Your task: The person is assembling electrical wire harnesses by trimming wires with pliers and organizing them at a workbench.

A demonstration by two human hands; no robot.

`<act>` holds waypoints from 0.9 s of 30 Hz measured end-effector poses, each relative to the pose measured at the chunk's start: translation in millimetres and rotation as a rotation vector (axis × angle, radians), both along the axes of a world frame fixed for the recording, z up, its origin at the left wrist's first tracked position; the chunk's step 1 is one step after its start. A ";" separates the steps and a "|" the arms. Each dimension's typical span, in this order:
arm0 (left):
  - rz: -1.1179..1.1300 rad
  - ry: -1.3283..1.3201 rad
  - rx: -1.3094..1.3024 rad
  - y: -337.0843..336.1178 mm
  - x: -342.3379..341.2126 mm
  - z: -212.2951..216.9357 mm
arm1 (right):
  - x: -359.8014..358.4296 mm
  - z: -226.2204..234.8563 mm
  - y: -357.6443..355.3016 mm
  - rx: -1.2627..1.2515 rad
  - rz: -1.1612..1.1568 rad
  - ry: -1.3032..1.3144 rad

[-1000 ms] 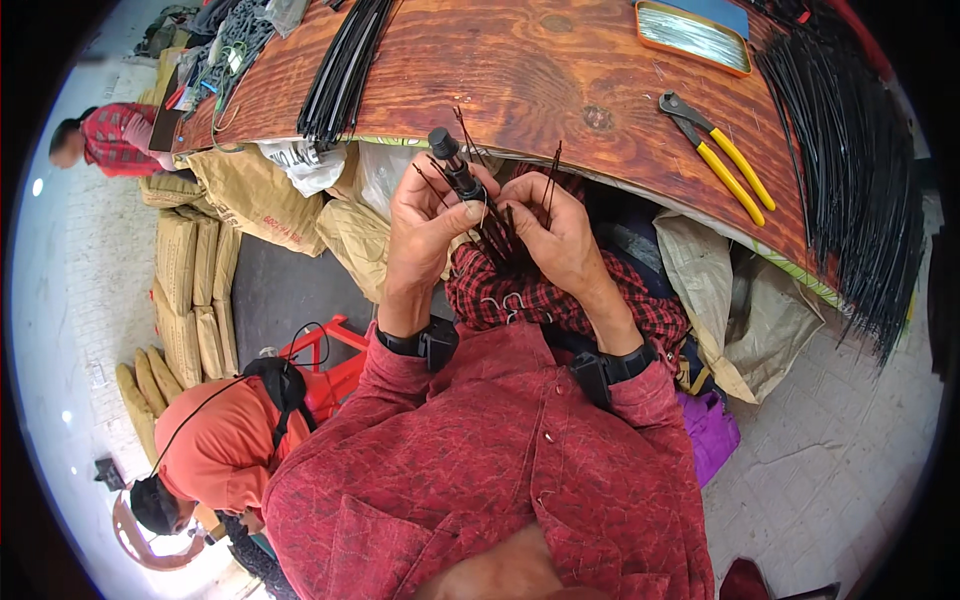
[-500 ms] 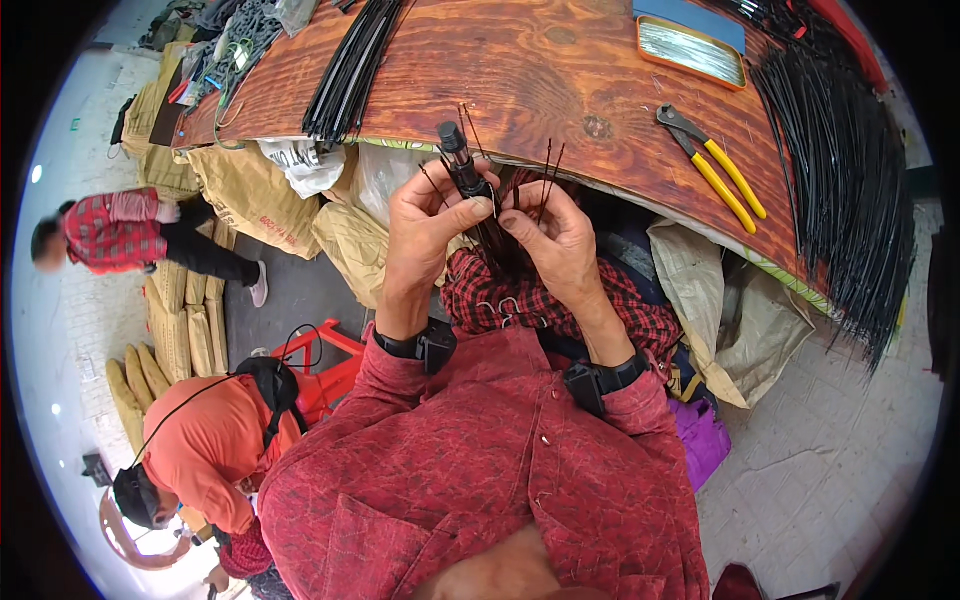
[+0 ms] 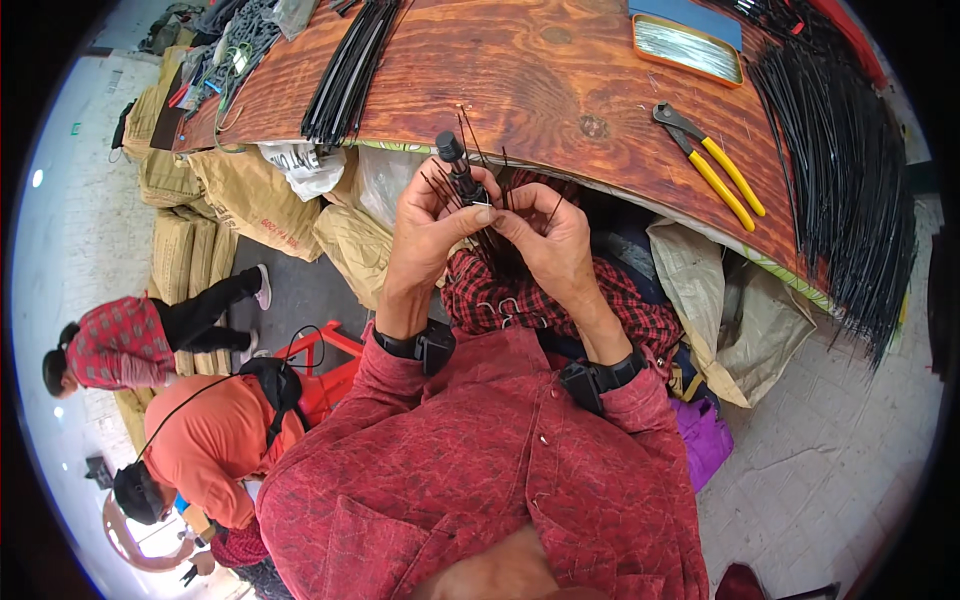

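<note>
My left hand point(image 3: 424, 240) is closed around a black cylindrical rod point(image 3: 456, 165) with a knob-like top, held upright just off the table's near edge. Several thin dark wire-like stems point(image 3: 474, 136) stick up around the rod and out past my fingers. My right hand point(image 3: 556, 247) is closed in a pinch right beside it, thumb and forefinger meeting the left thumb at the rod's side. A thin dark stem point(image 3: 555, 208) pokes out above the right fingers. What the right fingertips pinch is too small to make out, and the rod's lower part is mostly hidden.
On the wooden table point(image 3: 500, 70) lie yellow-handled pliers point(image 3: 722, 180), a tray of silvery wire pieces point(image 3: 688, 52), a bundle of black strips point(image 3: 352, 75) and a large heap of black strands point(image 3: 840, 190). Sacks point(image 3: 255, 195) sit below. Two people point(image 3: 215, 425) are at the left.
My right hand has shifted slightly left, closing against the left thumb, and the stems above it lean differently. At the left, the person in the red patterned top has walked lower in the picture.
</note>
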State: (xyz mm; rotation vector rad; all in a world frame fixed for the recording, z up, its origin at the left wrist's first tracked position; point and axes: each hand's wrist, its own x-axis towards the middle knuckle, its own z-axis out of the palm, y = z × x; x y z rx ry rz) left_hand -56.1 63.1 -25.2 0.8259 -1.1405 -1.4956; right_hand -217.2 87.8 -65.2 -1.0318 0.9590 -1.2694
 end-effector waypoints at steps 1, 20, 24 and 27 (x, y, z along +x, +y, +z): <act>-0.008 0.013 0.007 0.1 -1.3 0.2 | 1.2 -0.3 0.1 0.010 -0.006 -0.015; -0.096 0.025 0.011 1.6 5.7 2.8 | -5.3 4.2 -3.5 0.040 -0.045 0.077; -0.094 0.003 0.011 -0.7 13.2 -3.4 | -4.6 16.4 2.4 0.070 -0.042 0.045; -0.084 0.011 -0.007 1.6 8.4 0.1 | -4.2 16.6 5.0 0.068 -0.075 -0.046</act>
